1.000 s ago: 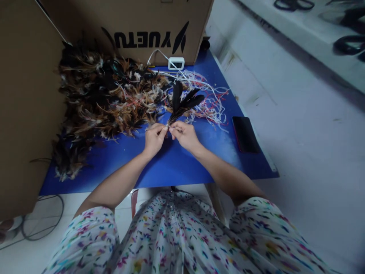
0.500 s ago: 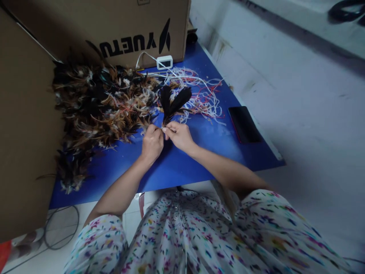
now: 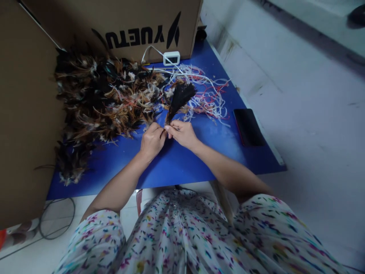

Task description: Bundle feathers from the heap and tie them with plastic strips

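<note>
- Two brown cardboard boxes stand by the blue surface (image 3: pixel 182 167): a plain box (image 3: pixel 27 114) at the left, and a printed box (image 3: pixel 148 21) at the back with black "YUETU" lettering upside down; the contents of both are hidden.
- The black feather bundle (image 3: pixel 180 98) rises from between the two hands, its tips fanned up and slightly right, its narrow base in the fingers.
- Left grip (image 3: pixel 153 141): fingers curled closed, thumb and fingertips pinching at the bundle's base.
- Right grip (image 3: pixel 184 134): thumb and forefinger closed on that same base, touching or nearly touching the left fingertips.
- Brown, black and whitish feathers form a shaggy feather pile (image 3: pixel 105 102) left of the bundle; a darker feather clump (image 3: pixel 72 163) sits at its lower end.
- Thin, curling white and red strings (image 3: pixel 212 104) lie tangled behind and right of the bundle.
- A rounded white device (image 3: pixel 171 58) with a dark screen stands near the printed box.
- A smooth black phone (image 3: pixel 248 127) lies flat by the right edge.
</note>
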### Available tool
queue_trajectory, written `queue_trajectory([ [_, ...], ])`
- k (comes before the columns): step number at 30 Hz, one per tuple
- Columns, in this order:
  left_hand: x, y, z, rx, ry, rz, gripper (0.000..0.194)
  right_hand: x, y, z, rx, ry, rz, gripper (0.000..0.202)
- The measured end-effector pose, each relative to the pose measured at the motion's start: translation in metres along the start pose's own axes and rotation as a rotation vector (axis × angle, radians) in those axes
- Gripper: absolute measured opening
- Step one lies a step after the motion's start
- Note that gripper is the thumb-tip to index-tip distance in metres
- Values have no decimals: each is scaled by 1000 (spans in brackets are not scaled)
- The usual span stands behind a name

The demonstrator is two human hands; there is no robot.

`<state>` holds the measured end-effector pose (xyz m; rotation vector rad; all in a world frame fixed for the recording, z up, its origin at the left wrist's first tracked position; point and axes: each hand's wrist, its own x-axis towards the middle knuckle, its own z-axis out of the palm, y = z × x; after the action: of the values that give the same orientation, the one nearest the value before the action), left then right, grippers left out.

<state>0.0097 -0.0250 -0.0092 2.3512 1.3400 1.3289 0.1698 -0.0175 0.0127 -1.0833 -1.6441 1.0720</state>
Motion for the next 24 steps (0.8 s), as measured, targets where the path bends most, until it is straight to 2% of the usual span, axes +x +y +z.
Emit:
queue_trajectory([
  [3,1,1,-5,-3,34,70,21,3,2,-2,76,-21,5,44],
  [6,4,6,-10,-78,34,33,19,6,4,-6,158,-26,41,46],
  [10,6,8,-12,-281,22,-189,24,9,5,-10,297,-36,108,46],
  [13,7,1,-7,-574,36,-418,23,9,5,-11,345,-38,122,46],
  [16,8,-6,-1,-866,28,-575,43,10,3,-14,366,-42,129,46],
  [18,8,-8,1,-934,-17,-602,56,10,3,-15,372,-45,132,46],
  [20,9,-8,2,-920,-71,-589,61,10,2,-16,367,-55,130,45],
  [24,7,-5,1,-776,-90,-526,46,8,2,-13,364,-104,127,43],
])
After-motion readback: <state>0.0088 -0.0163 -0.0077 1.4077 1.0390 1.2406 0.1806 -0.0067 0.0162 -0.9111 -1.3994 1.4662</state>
